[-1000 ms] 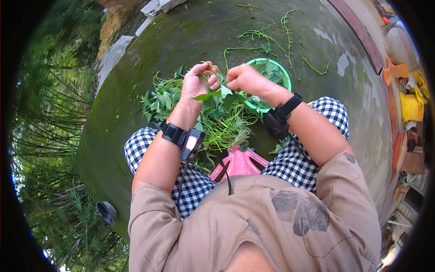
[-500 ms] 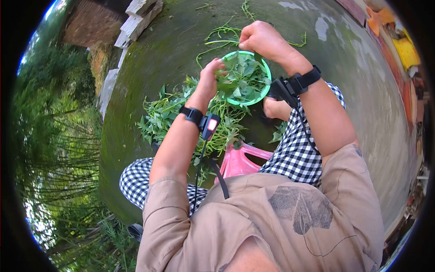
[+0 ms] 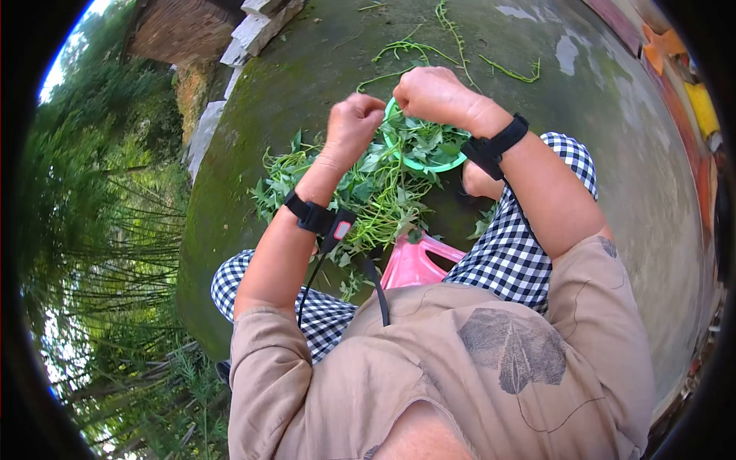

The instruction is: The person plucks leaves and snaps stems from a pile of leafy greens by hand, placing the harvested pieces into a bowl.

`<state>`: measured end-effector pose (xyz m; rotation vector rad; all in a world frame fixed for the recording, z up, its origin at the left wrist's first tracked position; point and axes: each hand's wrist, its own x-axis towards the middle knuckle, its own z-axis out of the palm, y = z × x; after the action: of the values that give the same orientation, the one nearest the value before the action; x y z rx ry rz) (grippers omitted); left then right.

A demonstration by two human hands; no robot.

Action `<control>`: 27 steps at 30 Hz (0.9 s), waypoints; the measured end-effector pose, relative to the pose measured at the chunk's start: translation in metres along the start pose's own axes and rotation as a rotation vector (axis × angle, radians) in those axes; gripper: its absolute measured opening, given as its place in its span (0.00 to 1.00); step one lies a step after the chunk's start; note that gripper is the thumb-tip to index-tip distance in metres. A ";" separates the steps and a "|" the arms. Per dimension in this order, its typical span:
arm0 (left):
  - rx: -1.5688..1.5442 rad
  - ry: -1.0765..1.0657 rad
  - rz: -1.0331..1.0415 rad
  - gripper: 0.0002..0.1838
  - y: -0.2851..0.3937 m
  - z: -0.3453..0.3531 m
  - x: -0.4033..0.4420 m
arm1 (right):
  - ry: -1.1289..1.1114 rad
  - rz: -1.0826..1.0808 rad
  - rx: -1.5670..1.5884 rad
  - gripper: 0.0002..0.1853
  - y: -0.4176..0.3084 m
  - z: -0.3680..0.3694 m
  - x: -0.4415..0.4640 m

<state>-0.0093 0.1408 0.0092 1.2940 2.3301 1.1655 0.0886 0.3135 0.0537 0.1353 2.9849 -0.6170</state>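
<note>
My left hand (image 3: 356,130) is closed in a pinch over the left side of the green basket (image 3: 429,165), with green leaves hanging just below it. It seems to hold a leafy stem, mostly hidden by the fingers. Close by on the right, my right hand (image 3: 437,96) is curled shut above the far rim; whatever it grips is hidden. Picked green leaves (image 3: 433,142) fill the basket. Beside it, under my left forearm, lies a heap of leafy green stems (image 3: 383,201).
Several bare stems (image 3: 512,72) are scattered on the mossy concrete ground (image 3: 598,130) beyond the basket. A pink plastic stool (image 3: 410,264) shows between my checked trouser legs (image 3: 506,257). Stone blocks (image 3: 253,34) edge the ground at upper left.
My left hand has closed from spread fingers and lifted slightly. My right hand has come down a little over the basket's far rim, nearer the left. The view has shifted slightly.
</note>
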 end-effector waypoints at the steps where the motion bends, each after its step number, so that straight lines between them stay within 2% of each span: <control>1: -0.057 -0.077 -0.086 0.07 0.005 -0.003 -0.004 | 0.003 -0.041 -0.022 0.07 -0.005 0.002 0.000; 2: -0.171 -0.146 -0.264 0.08 0.010 -0.006 -0.008 | 0.042 -0.075 -0.029 0.07 -0.008 0.003 0.001; 4: -0.326 -0.124 -0.353 0.08 0.013 -0.009 -0.017 | 0.111 -0.136 -0.036 0.07 -0.011 0.009 -0.001; 7: -0.389 -0.136 -0.424 0.08 0.017 -0.014 -0.028 | 0.147 -0.172 -0.029 0.06 -0.015 0.014 -0.002; 11: -0.247 -0.102 -0.257 0.07 0.009 -0.005 -0.036 | 0.138 -0.185 -0.017 0.06 -0.016 0.023 -0.002; 14: -0.386 -0.104 -0.436 0.06 0.017 -0.001 -0.038 | 0.162 -0.198 -0.030 0.06 -0.016 0.024 -0.003; 20: -0.509 0.086 -0.461 0.05 0.011 0.009 -0.037 | 0.147 -0.169 0.052 0.08 -0.026 0.024 -0.007; 24: -0.731 0.321 -0.559 0.04 0.014 0.011 -0.029 | 0.116 -0.153 0.003 0.08 -0.028 0.033 -0.006; 27: -0.811 0.313 -0.544 0.04 0.017 0.007 -0.027 | 0.142 -0.116 0.109 0.08 -0.027 0.037 -0.006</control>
<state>0.0208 0.1278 0.0120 0.1991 1.8206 1.8759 0.0938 0.2733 0.0313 0.0135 3.1135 -0.8159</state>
